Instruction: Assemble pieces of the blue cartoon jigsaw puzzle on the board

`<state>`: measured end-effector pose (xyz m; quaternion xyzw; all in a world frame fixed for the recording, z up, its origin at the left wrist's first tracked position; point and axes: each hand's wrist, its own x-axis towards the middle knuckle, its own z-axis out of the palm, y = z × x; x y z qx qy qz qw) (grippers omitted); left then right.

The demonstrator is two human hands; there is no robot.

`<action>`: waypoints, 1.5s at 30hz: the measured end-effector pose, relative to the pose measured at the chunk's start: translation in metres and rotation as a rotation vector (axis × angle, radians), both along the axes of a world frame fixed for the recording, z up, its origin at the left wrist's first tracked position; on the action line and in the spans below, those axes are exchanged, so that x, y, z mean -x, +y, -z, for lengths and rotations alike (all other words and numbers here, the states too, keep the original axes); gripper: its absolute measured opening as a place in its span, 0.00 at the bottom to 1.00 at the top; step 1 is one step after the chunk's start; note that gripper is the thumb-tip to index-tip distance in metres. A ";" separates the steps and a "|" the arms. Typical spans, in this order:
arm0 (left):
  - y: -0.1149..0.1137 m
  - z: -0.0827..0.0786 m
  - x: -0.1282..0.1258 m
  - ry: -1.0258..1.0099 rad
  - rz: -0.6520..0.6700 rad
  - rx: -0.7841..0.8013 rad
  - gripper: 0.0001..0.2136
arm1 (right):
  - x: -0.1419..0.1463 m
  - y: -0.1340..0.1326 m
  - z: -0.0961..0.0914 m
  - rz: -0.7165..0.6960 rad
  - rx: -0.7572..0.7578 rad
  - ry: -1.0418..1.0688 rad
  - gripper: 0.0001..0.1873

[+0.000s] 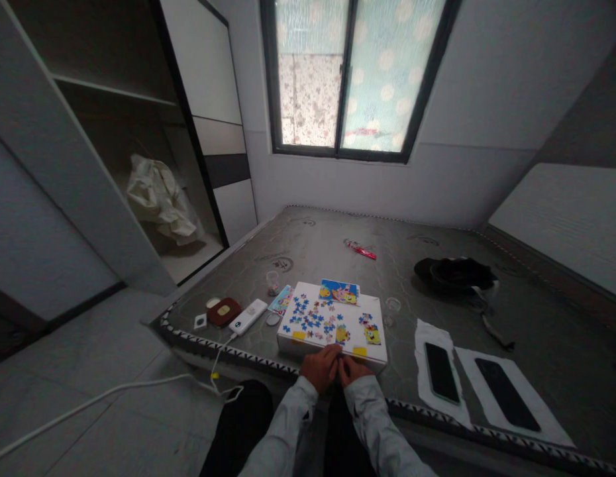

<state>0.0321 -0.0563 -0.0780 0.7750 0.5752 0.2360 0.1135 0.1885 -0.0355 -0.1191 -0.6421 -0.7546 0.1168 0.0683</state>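
My left hand (320, 370) and my right hand (355, 371) meet at the near edge of a white box (358, 318). Both have curled fingers drawn together at the tips; whatever lies between them is hidden or too small to make out. Loose jigsaw puzzle pieces (310, 320), mostly blue, are spread over the left and middle of the box top. Just beyond my fingers lies a small joined puzzle section (342, 334). A second joined section (372, 334), with yellow in it, sits at the right. A colourful cartoon picture card (339, 291) rests along the far edge.
Left of the box are a white power bank (248, 317) with a cable, a brown case (224, 311), a clear cup (272, 283) and another card (281, 300). To the right are a clear container (393, 306), two phones (442, 372) on white sheets and a dark cap (457, 275).
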 end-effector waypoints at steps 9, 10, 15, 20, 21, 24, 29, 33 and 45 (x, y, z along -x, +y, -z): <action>0.001 0.004 -0.001 -0.030 -0.024 -0.013 0.21 | 0.001 0.000 0.006 0.015 -0.032 0.008 0.20; 0.001 0.004 -0.001 -0.027 -0.025 -0.007 0.21 | 0.001 0.000 0.006 0.022 -0.030 0.006 0.20; 0.001 0.002 0.000 -0.025 -0.017 0.016 0.22 | 0.002 0.001 0.006 0.031 -0.007 0.010 0.19; 0.000 -0.002 0.000 -0.028 -0.017 0.032 0.23 | 0.001 0.002 0.006 0.023 -0.001 0.015 0.19; 0.000 -0.002 0.000 -0.028 -0.019 0.032 0.22 | 0.001 0.002 0.006 0.023 -0.006 0.019 0.19; 0.000 -0.002 0.000 -0.039 -0.025 0.030 0.22 | 0.002 0.001 0.007 0.030 -0.034 0.009 0.18; 0.000 -0.002 0.000 -0.050 -0.034 0.029 0.21 | 0.004 -0.002 0.008 0.050 -0.076 -0.028 0.17; -0.002 -0.010 -0.004 -0.042 -0.056 0.053 0.21 | 0.005 -0.003 0.001 0.034 -0.055 -0.025 0.17; -0.006 -0.041 -0.016 0.100 -0.095 0.320 0.24 | 0.007 -0.003 -0.016 0.032 0.050 -0.002 0.20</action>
